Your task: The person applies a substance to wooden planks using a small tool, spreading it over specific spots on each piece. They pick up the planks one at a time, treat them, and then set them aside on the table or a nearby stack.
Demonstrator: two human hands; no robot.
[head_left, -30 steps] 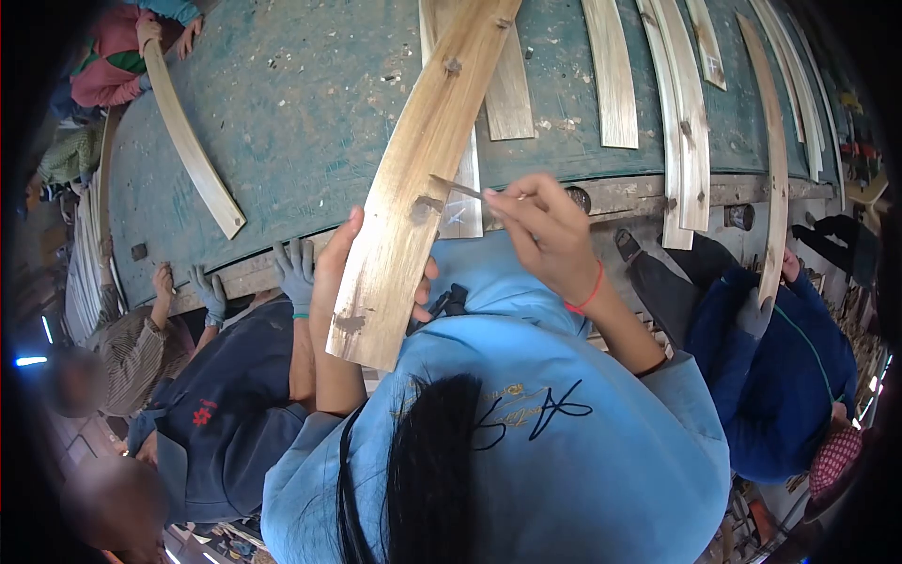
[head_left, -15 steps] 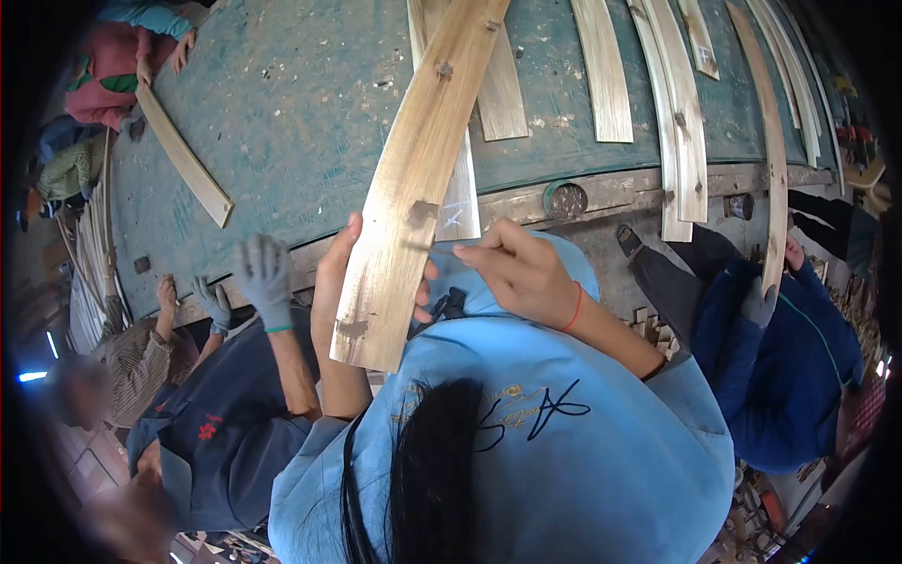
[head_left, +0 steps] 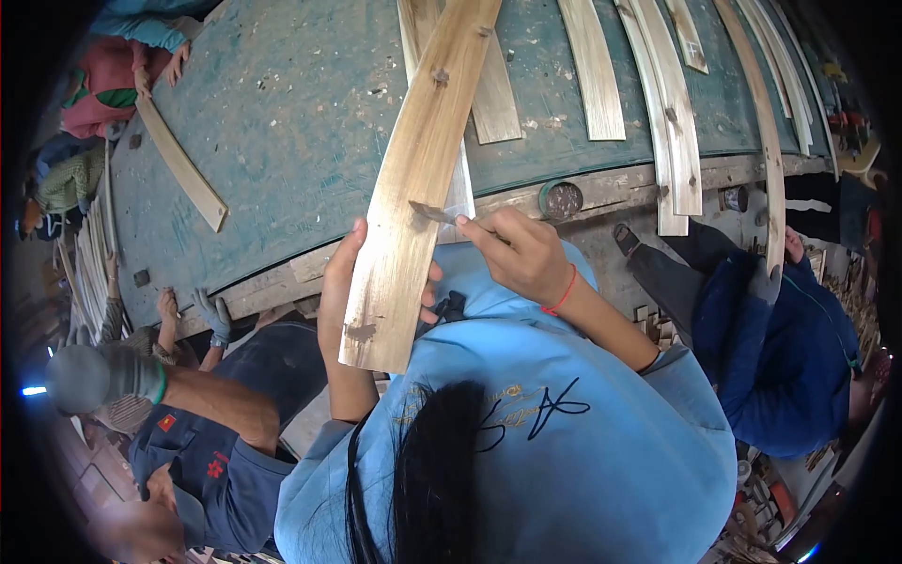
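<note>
A long wooden board (head_left: pixel 413 160) slants from the top of the view down to my chest. Wrapped round its lower left edge is my left hand (head_left: pixel 346 282), with fingertips showing at the right edge. My right hand (head_left: pixel 517 249) pinches a small thin-bladed tool (head_left: pixel 430 213), and the blade lies on the board's face beside a darkened spot. Dark knots and a dark patch (head_left: pixel 360 332) near the lower end mark the wood.
Several boards (head_left: pixel 594 75) lie on the green table (head_left: pixel 282 122). An open can (head_left: pixel 562 199) stands at its wooden edge, and another can (head_left: pixel 734 199) is farther right. Co-workers are on both sides, one at left with a raised gloved hand (head_left: pixel 89 378).
The blade has come onto the board's face, where only bare wood and a dark patch showed. The left co-worker's gloved hand has swung away from the table, down and left.
</note>
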